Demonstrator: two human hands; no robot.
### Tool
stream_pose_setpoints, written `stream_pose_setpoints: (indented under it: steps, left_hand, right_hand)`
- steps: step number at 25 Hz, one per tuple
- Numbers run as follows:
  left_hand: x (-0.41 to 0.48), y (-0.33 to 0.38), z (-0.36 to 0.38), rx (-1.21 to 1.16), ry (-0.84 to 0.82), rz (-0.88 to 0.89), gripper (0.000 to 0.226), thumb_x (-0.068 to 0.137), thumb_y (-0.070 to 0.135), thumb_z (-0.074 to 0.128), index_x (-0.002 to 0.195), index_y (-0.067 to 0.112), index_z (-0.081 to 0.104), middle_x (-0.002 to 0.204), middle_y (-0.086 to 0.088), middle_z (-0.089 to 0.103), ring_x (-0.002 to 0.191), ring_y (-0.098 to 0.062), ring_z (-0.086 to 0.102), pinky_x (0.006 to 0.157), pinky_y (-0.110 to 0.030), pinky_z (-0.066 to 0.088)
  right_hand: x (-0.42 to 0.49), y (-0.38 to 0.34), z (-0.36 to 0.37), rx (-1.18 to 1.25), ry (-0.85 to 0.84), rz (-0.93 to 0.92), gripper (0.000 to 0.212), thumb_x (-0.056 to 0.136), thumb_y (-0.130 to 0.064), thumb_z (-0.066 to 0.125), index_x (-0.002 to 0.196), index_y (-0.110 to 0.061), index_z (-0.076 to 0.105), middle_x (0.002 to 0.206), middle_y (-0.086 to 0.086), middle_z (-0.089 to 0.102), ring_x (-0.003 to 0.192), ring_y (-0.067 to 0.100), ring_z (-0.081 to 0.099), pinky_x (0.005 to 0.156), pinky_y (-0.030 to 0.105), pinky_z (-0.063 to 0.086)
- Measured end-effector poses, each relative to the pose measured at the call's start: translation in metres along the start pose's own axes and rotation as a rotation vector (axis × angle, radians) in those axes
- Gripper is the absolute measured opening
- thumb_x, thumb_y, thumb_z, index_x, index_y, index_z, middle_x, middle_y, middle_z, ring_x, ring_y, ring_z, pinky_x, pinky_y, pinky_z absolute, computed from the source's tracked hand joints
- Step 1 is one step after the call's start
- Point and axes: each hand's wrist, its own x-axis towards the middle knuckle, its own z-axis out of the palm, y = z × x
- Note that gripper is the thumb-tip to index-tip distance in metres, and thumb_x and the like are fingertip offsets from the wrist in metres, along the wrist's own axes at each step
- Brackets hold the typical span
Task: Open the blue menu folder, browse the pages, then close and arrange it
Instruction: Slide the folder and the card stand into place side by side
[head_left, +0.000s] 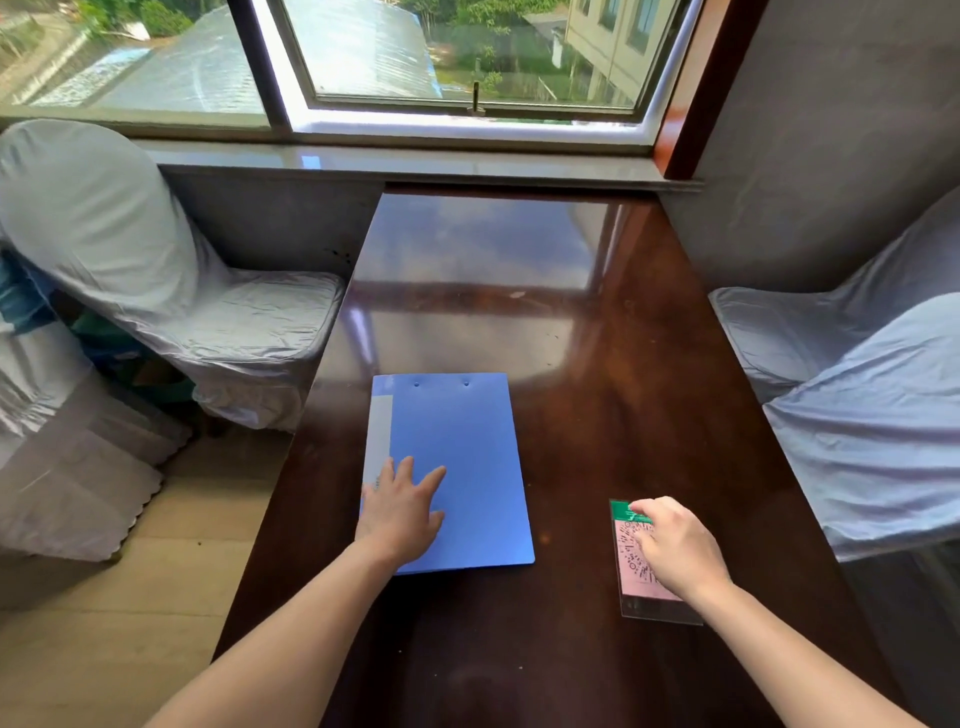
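left hand (400, 512) flat, fingers spread, on closed blue plastic menu folder (467, 457); right hand (675, 551) beside folder, fingers curled onto clear acrylic qr-code card (631, 540)

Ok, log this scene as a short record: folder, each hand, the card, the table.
folder: blue folder, closed, flat on the table
left hand: left hand flat on the folder's near left part, fingers spread
right hand: right hand on the card, fingertips at its green top
card: QR card in a clear holder, lying right of the folder, apart from it
table: dark glossy table, under the window
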Motion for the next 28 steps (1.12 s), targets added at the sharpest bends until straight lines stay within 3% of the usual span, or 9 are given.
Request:
stream_pose_setpoints:
  steps: [10,20,28]
  left_hand:
    - [0.005,0.003,0.024,-0.003,-0.132,-0.038,0.079,0.080,0.065,0.061,0.147,0.051,0.022,0.164,-0.015,0.004,0.150,-0.043,-0.001,0.118,-0.063,0.014]
    - [0.000,0.014,0.033,-0.004,-0.127,-0.046,0.077,0.081,0.062,0.064,0.146,0.055,0.023,0.164,-0.016,0.000,0.149,-0.044,-0.008,0.117,-0.066,0.005]
    - [-0.010,0.024,0.032,-0.009,-0.141,-0.038,0.077,0.083,0.061,0.063,0.147,0.054,0.021,0.165,-0.016,-0.002,0.149,-0.044,-0.011,0.118,-0.065,0.003]
  right_hand:
    - [-0.012,0.029,0.006,-0.158,-0.086,-0.007,0.056,0.083,-0.040,0.072,0.135,-0.024,0.055,0.138,-0.003,0.052,0.121,0.019,0.049,0.096,0.036,0.049]
    - [-0.011,0.040,0.016,-0.163,-0.129,-0.053,0.049,0.081,-0.030,0.075,0.128,-0.031,0.061,0.144,-0.004,0.047,0.130,0.018,0.042,0.101,0.036,0.049]
    - [-0.007,0.045,0.019,-0.168,-0.106,-0.064,0.055,0.080,-0.029,0.078,0.132,-0.030,0.060,0.146,-0.003,0.047,0.131,0.017,0.043,0.101,0.035,0.049]
